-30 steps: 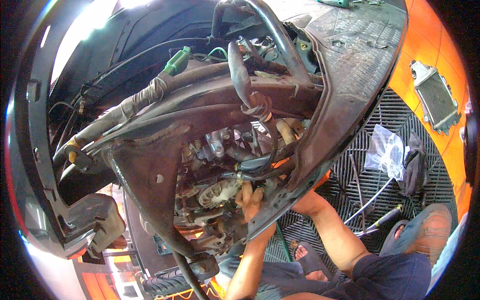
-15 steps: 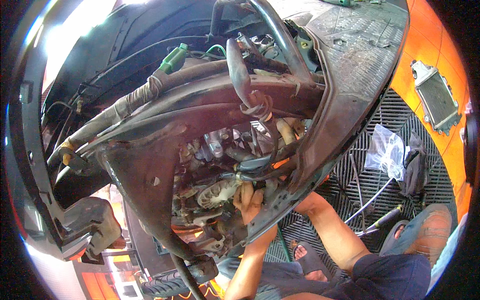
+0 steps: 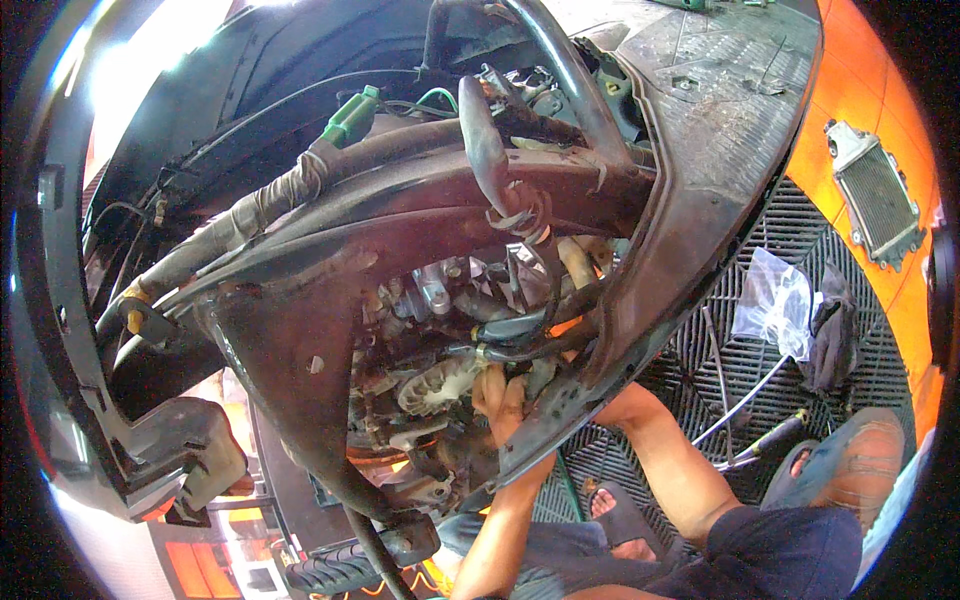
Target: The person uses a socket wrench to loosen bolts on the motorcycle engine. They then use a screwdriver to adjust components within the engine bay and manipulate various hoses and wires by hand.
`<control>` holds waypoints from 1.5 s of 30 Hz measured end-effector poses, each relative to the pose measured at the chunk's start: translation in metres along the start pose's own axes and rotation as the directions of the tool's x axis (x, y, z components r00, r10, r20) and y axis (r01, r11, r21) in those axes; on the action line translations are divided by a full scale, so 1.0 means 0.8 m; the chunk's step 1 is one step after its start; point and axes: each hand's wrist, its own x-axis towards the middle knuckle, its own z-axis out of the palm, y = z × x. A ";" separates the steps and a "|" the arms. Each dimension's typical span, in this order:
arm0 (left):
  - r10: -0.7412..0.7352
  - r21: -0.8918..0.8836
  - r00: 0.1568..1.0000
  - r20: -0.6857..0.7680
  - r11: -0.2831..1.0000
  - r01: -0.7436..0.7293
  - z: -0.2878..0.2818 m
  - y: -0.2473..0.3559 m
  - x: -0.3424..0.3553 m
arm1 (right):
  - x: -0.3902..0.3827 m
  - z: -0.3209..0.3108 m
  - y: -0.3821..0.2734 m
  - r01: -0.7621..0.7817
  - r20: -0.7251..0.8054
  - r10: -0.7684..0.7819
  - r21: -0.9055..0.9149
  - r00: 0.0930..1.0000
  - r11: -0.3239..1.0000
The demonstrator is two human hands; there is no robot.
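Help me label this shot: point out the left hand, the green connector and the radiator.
Left hand (image 3: 502, 402): head view, middle of the hand.
Green connector (image 3: 350, 118): head view, middle of its body.
Radiator (image 3: 876, 206): head view, finned core.

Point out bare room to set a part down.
Orange floor between the footboard and the radiator looks bare; so does slatted mat between the radiator and the clear plastic bag. It is crowded around the left hand, by the finned wheel and hoses.

The left fingers (image 3: 489, 388) are just right of the pale, round, toothed wheel (image 3: 432, 390), below the dark curved metal frame (image 3: 420, 205). Rightward, a clear plastic bag (image 3: 762, 300) lies beside a crumpled dark bundle (image 3: 830, 345) on the black ribbed mat (image 3: 688, 375); beyond, a grey metal radiator (image 3: 878, 205) lies on orange flooring (image 3: 860, 95).
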 end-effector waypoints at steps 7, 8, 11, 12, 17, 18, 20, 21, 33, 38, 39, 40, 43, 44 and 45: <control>-0.109 -0.087 0.994 -0.029 0.991 0.106 -0.009 0.009 -0.001 | 0.004 0.005 0.002 -0.030 0.088 0.026 0.039 0.996 0.999; -0.106 -0.118 0.994 -0.035 0.988 0.101 -0.008 0.011 0.000 | 0.004 0.003 0.001 -0.042 0.076 0.035 0.084 0.996 0.996; -0.121 -0.118 0.992 -0.028 0.986 0.117 -0.014 0.010 -0.004 | 0.003 0.010 0.002 -0.081 0.073 0.068 0.188 0.995 0.979; -0.075 -0.158 0.997 0.028 0.984 0.078 0.009 0.014 0.008 | -0.006 -0.014 0.002 -0.104 -0.013 0.108 0.167 0.994 0.981; -0.110 -0.259 0.989 -0.096 0.962 0.082 0.002 0.012 0.001 | -0.001 0.001 0.004 -0.133 0.013 0.134 0.262 0.991 0.956; -0.106 -0.247 0.990 -0.096 0.966 0.079 0.003 0.009 -0.001 | -0.001 0.003 0.003 -0.137 0.017 0.138 0.288 0.990 0.948; -0.080 -0.194 0.992 -0.096 0.979 0.060 0.001 0.007 -0.002 | -0.001 0.004 -0.005 -0.154 0.023 0.153 0.280 0.988 0.948; -0.056 -0.156 0.994 -0.096 0.987 0.041 -0.001 0.006 -0.001 | 0.000 0.004 -0.008 -0.162 0.025 0.161 0.276 0.987 0.947; -0.108 -0.087 0.994 -0.034 0.991 0.105 -0.016 0.015 0.001 | -0.001 0.023 0.030 -0.153 0.041 0.149 0.116 0.988 0.981; 0.012 -0.028 0.999 -0.039 1.000 -0.013 -0.012 0.019 0.015 | -0.004 0.010 0.012 -0.023 -0.062 0.022 -0.007 0.998 1.000; 0.005 -0.033 1.000 -0.021 0.999 -0.005 -0.014 0.020 0.017 | -0.005 0.011 0.013 -0.013 -0.073 0.014 0.005 0.997 1.000; -0.007 -0.031 1.000 -0.004 1.000 0.007 -0.017 0.019 0.017 | -0.003 0.013 0.011 -0.003 -0.078 0.005 0.022 0.997 1.000; -0.007 0.028 1.000 0.004 1.000 0.007 -0.017 0.011 0.011 | 0.000 0.019 0.004 0.023 -0.096 -0.018 0.055 0.995 0.998; 0.000 0.038 1.000 0.000 0.999 0.000 -0.017 0.011 0.011 | 0.000 0.022 0.002 0.026 -0.097 -0.016 0.096 0.995 0.995; 0.007 0.048 1.000 -0.005 0.999 -0.007 -0.019 0.013 0.012 | 0.000 0.024 0.001 0.028 -0.098 -0.015 0.137 0.995 0.990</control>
